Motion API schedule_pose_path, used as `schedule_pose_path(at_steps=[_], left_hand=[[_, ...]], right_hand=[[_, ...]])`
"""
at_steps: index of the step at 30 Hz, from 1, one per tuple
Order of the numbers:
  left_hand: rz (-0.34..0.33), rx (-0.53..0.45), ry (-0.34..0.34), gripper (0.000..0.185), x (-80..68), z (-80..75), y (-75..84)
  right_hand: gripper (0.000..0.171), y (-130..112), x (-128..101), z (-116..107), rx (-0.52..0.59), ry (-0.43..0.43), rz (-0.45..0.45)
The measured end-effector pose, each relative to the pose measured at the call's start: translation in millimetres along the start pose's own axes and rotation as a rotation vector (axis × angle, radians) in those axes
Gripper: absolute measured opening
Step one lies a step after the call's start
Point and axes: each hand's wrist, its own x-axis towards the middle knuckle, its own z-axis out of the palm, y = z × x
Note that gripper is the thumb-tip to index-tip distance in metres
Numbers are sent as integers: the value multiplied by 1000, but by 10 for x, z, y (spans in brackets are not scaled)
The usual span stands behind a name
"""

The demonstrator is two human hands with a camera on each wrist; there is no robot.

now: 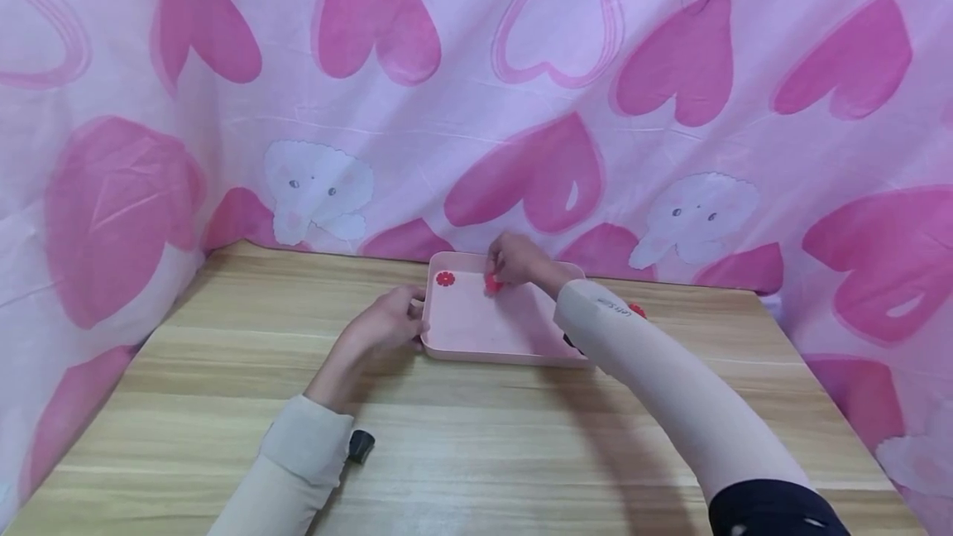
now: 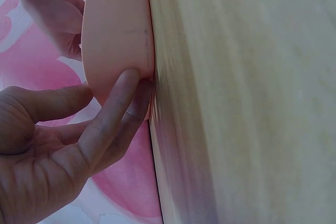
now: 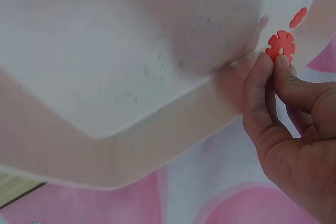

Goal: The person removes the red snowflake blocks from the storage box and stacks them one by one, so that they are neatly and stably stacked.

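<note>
left hand [image 1: 390, 321]: it rests at the left edge of the pink tray [image 1: 476, 329]; in the left wrist view the fingers [image 2: 113, 114] are stretched and press on the rounded outer wall of the tray [image 2: 118, 30], with nothing enclosed in them
right hand [image 1: 517, 261]: it is over the far part of the tray; thumb and forefinger pinch a small red flower disc [image 3: 280, 46] by its edge; in the head view the disc [image 1: 493, 285] shows just under the fingers, low above the tray floor; i cannot tell if it touches the floor
second disc: another red flower disc [image 1: 445, 278] lies flat in the far left corner of the tray, apart from the right hand; in the right wrist view it is perhaps the red shape [image 3: 298, 17] near the frame edge, but the view is blurred there
third red piece: a small red thing [image 1: 636, 310] lies on the table just beside the right sleeve [image 1: 670, 387], outside the tray; partly hidden
tray: shallow, pale pink, rounded corners; it sits on the wooden table [image 1: 223, 404] near the far edge
table: light wood grain; behind it hangs a pink cloth with hearts [image 1: 551, 164]
</note>
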Motion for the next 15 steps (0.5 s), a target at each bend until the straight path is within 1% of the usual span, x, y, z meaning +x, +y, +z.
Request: schedule_pose_path(at_steps=[2,8,10,15], left_hand=[[2,0,4,55,-4,-2,-6],[25,9,4,55,-14,-2,-24],[32,14,3,55,-23,-3,-20],[41,10,-4,56,-29,-1,-1]], right_hand=[[5,29,-18,-47,-11,2,6],[9,115,-122,-230,53,5,75],[10,157,-164,-298,74,4,77],[11,323,-278,-459,65,21,71]])
